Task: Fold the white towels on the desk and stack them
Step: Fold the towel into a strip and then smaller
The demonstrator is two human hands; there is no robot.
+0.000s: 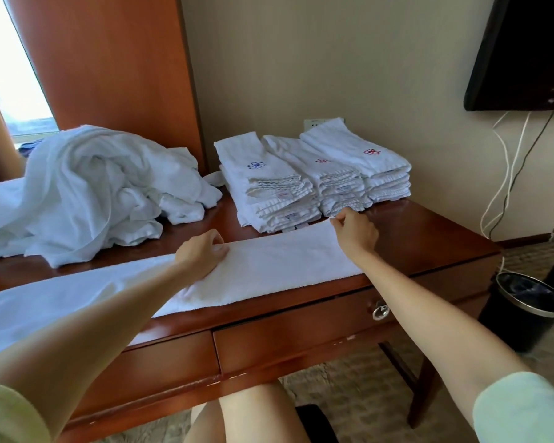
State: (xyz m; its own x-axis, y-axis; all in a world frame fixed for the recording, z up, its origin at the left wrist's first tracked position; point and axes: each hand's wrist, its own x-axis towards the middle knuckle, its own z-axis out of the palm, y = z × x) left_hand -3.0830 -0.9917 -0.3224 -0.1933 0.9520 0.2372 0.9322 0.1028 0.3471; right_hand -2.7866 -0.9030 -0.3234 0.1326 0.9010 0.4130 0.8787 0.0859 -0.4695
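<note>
A long white towel, folded into a narrow strip, lies along the front of the wooden desk. My left hand presses down on its far edge near the middle, fingers curled onto the cloth. My right hand pinches the strip's far right corner between thumb and fingers. Behind it stand three stacks of folded white towels with blue and red embroidered marks. A heap of unfolded white towels covers the desk's left side.
A wooden wardrobe panel rises behind the heap. A black wall TV hangs at the right with cables below it. A black lined waste bin stands on the floor right of the desk. A drawer knob faces me.
</note>
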